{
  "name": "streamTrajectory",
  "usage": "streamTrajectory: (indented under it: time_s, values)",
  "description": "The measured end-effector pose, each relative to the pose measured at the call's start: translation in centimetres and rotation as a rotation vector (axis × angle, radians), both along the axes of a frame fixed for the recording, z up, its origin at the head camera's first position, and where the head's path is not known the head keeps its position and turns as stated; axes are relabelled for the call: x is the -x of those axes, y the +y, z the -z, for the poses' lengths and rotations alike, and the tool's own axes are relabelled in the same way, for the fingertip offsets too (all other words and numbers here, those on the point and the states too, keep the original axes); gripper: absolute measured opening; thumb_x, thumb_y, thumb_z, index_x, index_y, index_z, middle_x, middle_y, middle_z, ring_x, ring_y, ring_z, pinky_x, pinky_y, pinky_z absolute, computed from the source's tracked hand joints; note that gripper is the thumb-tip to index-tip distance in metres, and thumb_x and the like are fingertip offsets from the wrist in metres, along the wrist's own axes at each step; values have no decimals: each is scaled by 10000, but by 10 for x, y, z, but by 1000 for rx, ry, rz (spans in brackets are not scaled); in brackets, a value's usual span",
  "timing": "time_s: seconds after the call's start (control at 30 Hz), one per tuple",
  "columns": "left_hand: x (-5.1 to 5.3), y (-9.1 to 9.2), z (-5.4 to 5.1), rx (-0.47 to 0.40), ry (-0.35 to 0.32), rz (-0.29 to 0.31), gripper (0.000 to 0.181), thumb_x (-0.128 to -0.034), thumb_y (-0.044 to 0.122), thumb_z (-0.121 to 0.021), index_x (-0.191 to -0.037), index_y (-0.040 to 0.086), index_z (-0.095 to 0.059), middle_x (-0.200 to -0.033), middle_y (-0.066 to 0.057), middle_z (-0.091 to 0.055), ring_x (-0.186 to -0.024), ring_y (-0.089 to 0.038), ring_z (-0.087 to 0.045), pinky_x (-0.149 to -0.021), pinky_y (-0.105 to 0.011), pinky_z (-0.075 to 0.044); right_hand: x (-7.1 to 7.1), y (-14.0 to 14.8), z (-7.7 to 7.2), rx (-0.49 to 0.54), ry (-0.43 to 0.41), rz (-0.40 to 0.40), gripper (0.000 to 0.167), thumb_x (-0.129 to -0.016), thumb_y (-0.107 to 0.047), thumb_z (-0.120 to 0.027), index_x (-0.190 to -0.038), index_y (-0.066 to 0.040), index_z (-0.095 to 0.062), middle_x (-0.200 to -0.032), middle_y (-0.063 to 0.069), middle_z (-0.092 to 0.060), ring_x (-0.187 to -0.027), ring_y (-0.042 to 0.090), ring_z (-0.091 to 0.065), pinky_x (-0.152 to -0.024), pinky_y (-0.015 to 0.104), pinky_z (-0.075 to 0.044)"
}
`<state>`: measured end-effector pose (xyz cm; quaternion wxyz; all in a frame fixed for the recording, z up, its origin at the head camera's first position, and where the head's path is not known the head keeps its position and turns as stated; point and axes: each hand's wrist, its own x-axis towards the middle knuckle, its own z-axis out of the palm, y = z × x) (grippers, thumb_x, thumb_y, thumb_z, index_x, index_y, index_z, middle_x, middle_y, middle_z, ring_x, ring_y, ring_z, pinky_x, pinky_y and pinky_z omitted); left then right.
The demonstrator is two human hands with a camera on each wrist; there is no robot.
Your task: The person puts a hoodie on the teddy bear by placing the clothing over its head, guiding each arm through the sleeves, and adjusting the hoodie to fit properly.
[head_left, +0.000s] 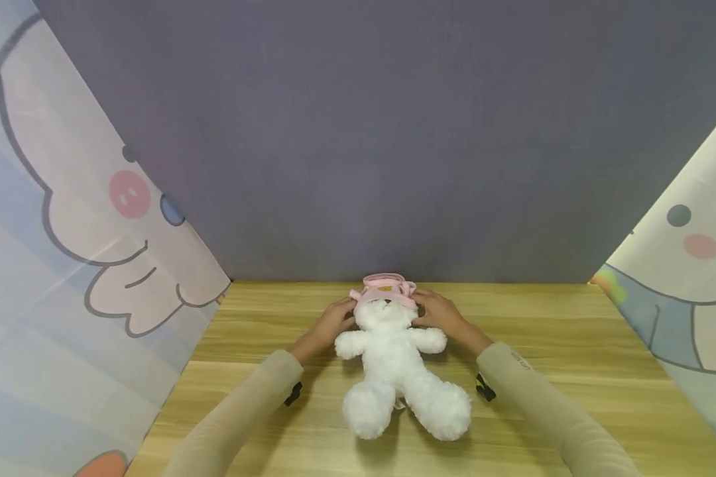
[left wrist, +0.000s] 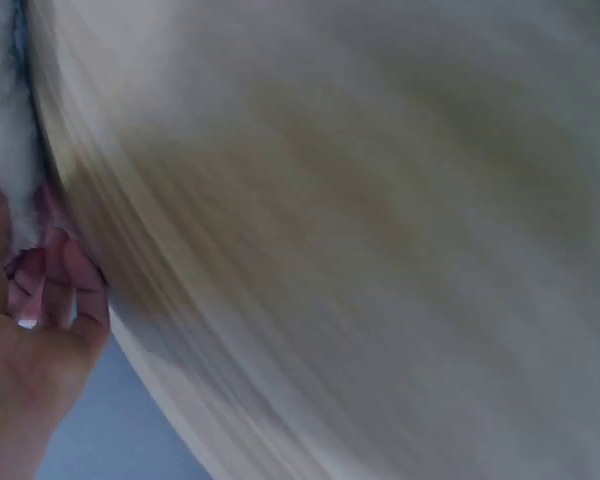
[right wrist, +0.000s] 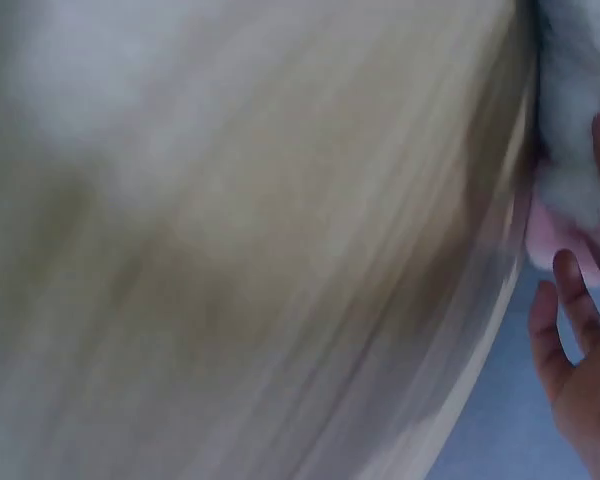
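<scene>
A white plush teddy bear (head_left: pixel 389 354) lies on its back on the wooden table (head_left: pixel 262 371), head toward the far edge. A pink hat (head_left: pixel 394 301) covers the top of its head and hides its eyes. On the hat's left side, my left hand (head_left: pixel 333 319) grips the brim with curled fingers; pink cloth shows among them in the left wrist view. My right hand (head_left: pixel 444 315) holds the opposite side of the hat, its thumb along the white fur. In the right wrist view the last two fingers (right wrist: pixel 547 335) bend loosely, off the cloth.
A plain grey panel (head_left: pixel 394 146) rises behind the table's far edge. Cloths printed with cartoon animals hang at the left (head_left: pixel 83 199) and right (head_left: pixel 698 265). Black straps sit at both wrists, beneath beige sleeves (head_left: pixel 244 404).
</scene>
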<state>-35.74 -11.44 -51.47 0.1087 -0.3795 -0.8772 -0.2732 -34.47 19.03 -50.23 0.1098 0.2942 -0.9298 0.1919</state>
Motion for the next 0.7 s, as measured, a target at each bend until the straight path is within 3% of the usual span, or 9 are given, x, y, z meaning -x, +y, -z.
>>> streamTrajectory:
  time_s: [0.13, 0.23, 0.37, 0.47, 0.53, 0.6, 0.7]
  values:
    - [1, 9, -4, 26, 80, -81, 55, -945, 30, -681, -932, -13, -649, -986, -160, -693, -854, -261, -641, -746, -386, -546, -10, -7, -5, -21, 82, 69, 378, -753, -232, -873, -1046, -42, -730, -1267, 144, -687, -1022, 321, -696, -717, 438, -589]
    - [0, 12, -13, 86, 44, -139, 53, -927, 56, -701, -902, 20, -673, -928, -114, -687, -789, -218, -616, -680, -357, -523, -14, -9, -8, -11, 86, 78, 216, -777, -222, -846, -836, -103, -677, -1135, 105, -731, -805, 216, -675, -567, 343, -525]
    - [0, 9, -26, 118, -17, -147, 102, -893, 59, -743, -979, 37, -692, -930, -91, -685, -800, -210, -643, -681, -334, -545, -13, -2, -14, 2, -45, -13, 223, -870, -147, -783, -796, -119, -575, -836, 56, -612, -686, 129, -479, -588, 282, -417]
    - [-3, 6, -33, 53, -103, -118, 264, -904, 96, -764, -1154, 48, -691, -1017, -85, -700, -846, -211, -671, -725, -315, -569, -16, 6, -31, -27, -170, -29, 171, -911, -109, -707, -780, -69, -604, -821, 25, -563, -746, 159, -510, -687, 329, -463]
    - [-5, 6, -38, -14, -168, -82, 381, -909, 139, -775, -1267, 72, -665, -1137, -75, -690, -921, -216, -680, -786, -320, -578, -22, 9, -46, -43, -193, -3, 112, -904, -118, -682, -904, -6, -683, -956, 82, -639, -875, 235, -602, -776, 394, -520]
    - [-6, 9, -42, -57, -207, -38, 459, -916, 188, -776, -1337, 91, -623, -1252, -69, -652, -1035, -227, -665, -868, -333, -569, -26, 10, -60, -30, -198, 13, 267, -873, -91, -667, -1084, 71, -688, -1120, 174, -647, -991, 308, -622, -844, 446, -530]
    - [-10, 15, -47, -83, -234, 33, 524, -923, 152, -762, -1400, 66, -562, -1394, -111, -569, -1187, -284, -617, -980, -381, -533, -32, 4, -72, 0, -233, -61, 585, -881, -70, -672, -1405, 117, -493, -1313, 265, -551, -1067, 343, -588, -858, 459, -524]
